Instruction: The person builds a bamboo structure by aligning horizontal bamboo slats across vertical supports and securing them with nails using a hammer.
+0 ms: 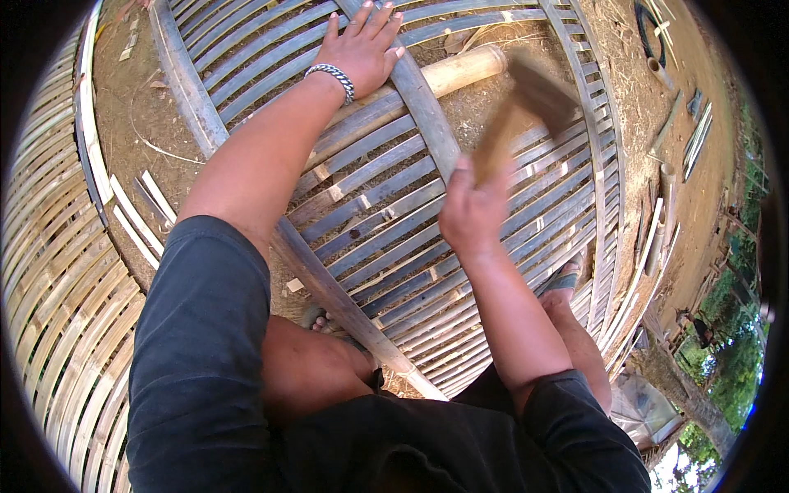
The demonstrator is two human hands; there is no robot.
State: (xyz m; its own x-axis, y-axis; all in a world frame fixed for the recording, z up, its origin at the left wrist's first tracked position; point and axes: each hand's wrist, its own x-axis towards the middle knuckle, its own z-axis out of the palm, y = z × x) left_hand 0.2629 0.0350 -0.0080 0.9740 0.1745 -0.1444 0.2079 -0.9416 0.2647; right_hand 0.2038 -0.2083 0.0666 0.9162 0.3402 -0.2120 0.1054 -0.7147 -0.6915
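Observation:
My right hand [475, 205] is closed round the wooden handle of a hammer [542, 94]; the dark head, smeared by motion, is raised over the slats at the right. Below me lies a panel of spaced bamboo slats [386, 218] crossed by long bamboo strips. My left hand [362, 45], with a chain bracelet [333, 78] on the wrist, lies with fingers spread on the middle cross strip [423, 115] near the top. A round bamboo pole [464, 72] runs under the panel, its pale end showing between the left hand and the hammer.
Another slatted bamboo panel [70, 329] stretches along the left side. Loose bamboo strips [136, 218] lie on the dirt beside it. On the right are bamboo poles [667, 185], more strips [699, 135] and a black hose [645, 33]. My sandalled foot [565, 275] rests at the panel's right part.

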